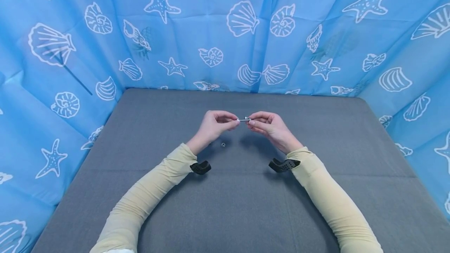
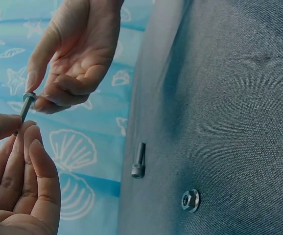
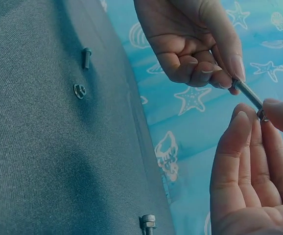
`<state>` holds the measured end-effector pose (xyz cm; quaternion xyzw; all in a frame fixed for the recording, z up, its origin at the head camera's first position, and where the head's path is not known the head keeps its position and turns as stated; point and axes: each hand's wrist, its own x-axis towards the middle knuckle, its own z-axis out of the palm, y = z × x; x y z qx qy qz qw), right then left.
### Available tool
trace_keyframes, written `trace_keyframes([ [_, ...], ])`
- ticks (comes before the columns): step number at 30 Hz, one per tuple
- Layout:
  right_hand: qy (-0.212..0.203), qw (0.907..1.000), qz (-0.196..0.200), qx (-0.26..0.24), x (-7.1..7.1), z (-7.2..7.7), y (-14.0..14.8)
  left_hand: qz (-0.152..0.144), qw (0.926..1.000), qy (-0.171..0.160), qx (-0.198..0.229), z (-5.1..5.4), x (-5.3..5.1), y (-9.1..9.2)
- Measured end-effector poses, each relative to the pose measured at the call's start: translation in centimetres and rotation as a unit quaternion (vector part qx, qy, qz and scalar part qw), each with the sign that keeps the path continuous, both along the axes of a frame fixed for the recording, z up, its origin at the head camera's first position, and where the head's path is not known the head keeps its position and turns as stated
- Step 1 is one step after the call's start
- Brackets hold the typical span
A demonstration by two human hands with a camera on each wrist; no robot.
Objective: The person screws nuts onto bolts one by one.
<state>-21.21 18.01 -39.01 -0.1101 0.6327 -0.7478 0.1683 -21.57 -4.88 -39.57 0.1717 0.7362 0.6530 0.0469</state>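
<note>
A slim silver bolt point(image 1: 243, 120) is held in the air between both hands, above the far part of the table. The left hand point(image 1: 214, 125) pinches its head end between thumb and fingertips. At the other end, the right hand point(image 1: 273, 129) pinches a small flanged nut point(image 3: 262, 115) on the bolt; the bolt's threads point(image 3: 249, 94) show between the hands in the right wrist view. Both hands' remaining fingers are bent beside the pinch. In the left wrist view the nut point(image 2: 29, 96) sits at the right hand's thumb tip.
A loose flanged nut point(image 2: 190, 200) and a short socket-head bolt point(image 2: 138, 161) lie on the grey cloth-covered table point(image 1: 218, 206). Another bolt with a nut point(image 3: 149, 223) shows at the right wrist view's bottom edge. A blue shell-patterned curtain point(image 1: 211, 22) surrounds the table's far side.
</note>
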Motion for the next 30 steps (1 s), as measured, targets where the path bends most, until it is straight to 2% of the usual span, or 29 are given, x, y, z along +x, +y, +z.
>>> trace_keyframes([
  [5,0.041,0.9988,-0.014,0.022,0.2,0.1,0.0,-0.001,1.0000,0.002,-0.002,0.5,0.3,0.1],
  [11,0.104,0.9929,-0.025,0.053,0.4,0.5,0.0,-0.004,1.0000,0.006,-0.004,2.7,1.8,0.2],
  [15,0.131,0.9884,-0.032,0.071,0.4,0.5,0.1,-0.002,0.9999,0.013,0.005,3.3,2.2,0.2],
  [19,0.143,0.9848,-0.039,0.090,0.5,0.4,0.1,-0.002,0.9999,0.014,0.009,2.9,2.0,0.2],
  [26,0.154,0.9814,-0.048,0.105,1.0,0.1,-0.1,0.001,0.9995,0.015,0.027,0.4,0.6,0.3],
  [30,0.150,0.9828,-0.046,0.098,1.1,0.2,-0.1,-0.001,0.9996,0.021,0.016,1.7,1.6,0.3],
])
